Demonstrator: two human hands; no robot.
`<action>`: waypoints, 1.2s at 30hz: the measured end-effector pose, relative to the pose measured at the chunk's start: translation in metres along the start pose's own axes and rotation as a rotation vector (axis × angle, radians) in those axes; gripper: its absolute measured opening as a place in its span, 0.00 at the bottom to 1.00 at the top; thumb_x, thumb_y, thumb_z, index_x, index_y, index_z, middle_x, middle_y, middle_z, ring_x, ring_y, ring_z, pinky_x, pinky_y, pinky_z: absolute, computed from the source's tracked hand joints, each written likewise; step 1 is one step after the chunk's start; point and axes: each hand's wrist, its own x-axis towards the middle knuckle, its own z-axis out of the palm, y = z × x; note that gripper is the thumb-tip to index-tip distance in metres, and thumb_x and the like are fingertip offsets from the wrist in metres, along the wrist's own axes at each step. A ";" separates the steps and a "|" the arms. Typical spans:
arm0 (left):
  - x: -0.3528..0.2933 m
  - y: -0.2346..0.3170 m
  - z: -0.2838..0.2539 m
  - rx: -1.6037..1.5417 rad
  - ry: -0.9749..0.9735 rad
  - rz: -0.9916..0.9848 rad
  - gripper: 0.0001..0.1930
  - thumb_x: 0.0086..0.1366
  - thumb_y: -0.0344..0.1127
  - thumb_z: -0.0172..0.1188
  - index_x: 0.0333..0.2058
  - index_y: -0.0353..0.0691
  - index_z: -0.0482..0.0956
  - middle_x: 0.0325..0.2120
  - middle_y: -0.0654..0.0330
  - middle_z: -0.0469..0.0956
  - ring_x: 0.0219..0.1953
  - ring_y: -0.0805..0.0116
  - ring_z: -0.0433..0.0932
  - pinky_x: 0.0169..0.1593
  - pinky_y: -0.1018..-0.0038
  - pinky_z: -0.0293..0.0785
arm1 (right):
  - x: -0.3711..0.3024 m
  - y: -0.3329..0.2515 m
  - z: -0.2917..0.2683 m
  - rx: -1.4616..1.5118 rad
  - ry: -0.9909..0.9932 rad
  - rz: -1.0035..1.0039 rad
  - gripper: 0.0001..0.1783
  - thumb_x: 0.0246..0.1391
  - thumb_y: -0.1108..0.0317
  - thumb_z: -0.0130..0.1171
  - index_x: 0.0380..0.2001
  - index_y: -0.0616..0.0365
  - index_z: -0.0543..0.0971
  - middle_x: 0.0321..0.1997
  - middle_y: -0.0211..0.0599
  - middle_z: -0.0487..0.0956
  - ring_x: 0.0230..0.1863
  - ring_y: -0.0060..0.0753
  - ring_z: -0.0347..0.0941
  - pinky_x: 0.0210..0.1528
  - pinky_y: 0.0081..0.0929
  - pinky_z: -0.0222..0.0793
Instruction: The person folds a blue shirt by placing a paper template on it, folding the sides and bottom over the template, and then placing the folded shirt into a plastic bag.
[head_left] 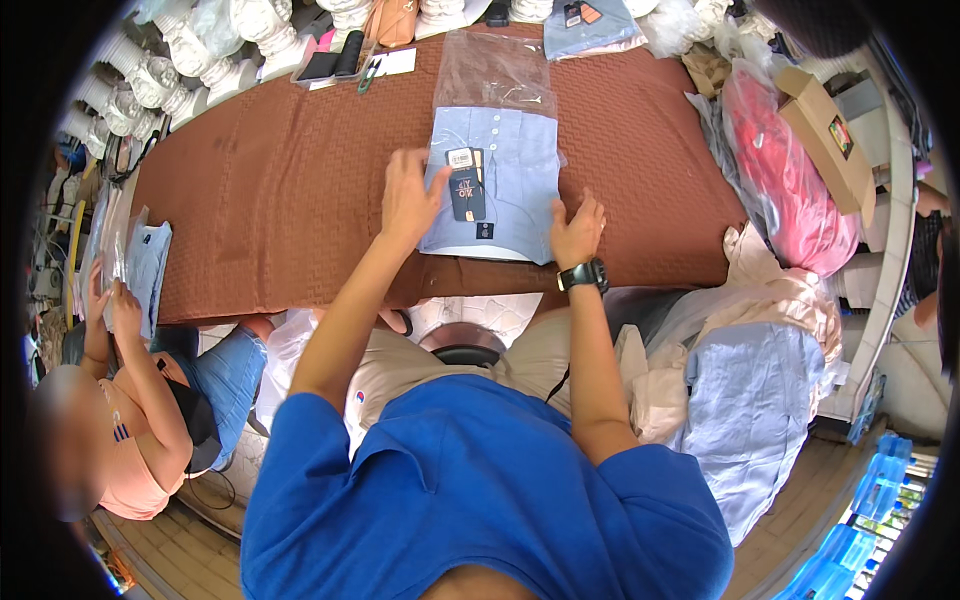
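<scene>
A light blue folded shirt [523,170] lies in front of me on the brown-covered table, inside a clear plastic bag [490,75]. The far part of the bag stretches flat and unfilled beyond the shirt. Dark hang tags [467,192] rest on the shirt's left half, with a small dark label [485,231] below them. At the shirt's left edge is my left hand [409,200], thumb and fingers apart, thumb by the tags. My right hand [578,230], with a black watch on its wrist, is at the right edge near the lower corner, its fingers apart.
Another bagged blue shirt [590,28] sits at the table's far edge. A tray with dark items [335,60] stands far left. On the right are a cardboard box [828,140], red bagged clothing [765,170] and draped shirts [750,400]. A person [140,420] handles a bagged garment at left.
</scene>
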 end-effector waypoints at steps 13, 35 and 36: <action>-0.023 -0.025 0.006 -0.186 -0.486 -0.519 0.34 0.58 0.49 0.67 0.52 0.23 0.71 0.49 0.33 0.76 0.51 0.42 0.78 0.54 0.59 0.73 | 0.003 -0.001 0.008 0.239 -0.479 0.319 0.35 0.52 0.49 0.66 0.52 0.69 0.74 0.48 0.62 0.79 0.49 0.58 0.78 0.52 0.43 0.72; -0.065 0.048 -0.001 -1.737 -0.167 -0.812 0.31 0.65 0.51 0.61 0.59 0.38 0.67 0.53 0.54 0.72 0.60 0.57 0.65 0.62 0.47 0.64 | -0.006 -0.053 -0.016 1.052 -0.557 0.754 0.22 0.60 0.62 0.60 0.52 0.62 0.70 0.45 0.42 0.80 0.40 0.35 0.80 0.29 0.33 0.80; -0.064 0.051 0.000 -1.759 -0.178 -0.770 0.30 0.66 0.46 0.61 0.60 0.35 0.64 0.55 0.53 0.71 0.61 0.57 0.66 0.64 0.44 0.63 | -0.006 -0.054 -0.015 1.045 -0.549 0.751 0.22 0.60 0.62 0.60 0.53 0.62 0.70 0.45 0.42 0.80 0.40 0.35 0.80 0.29 0.34 0.80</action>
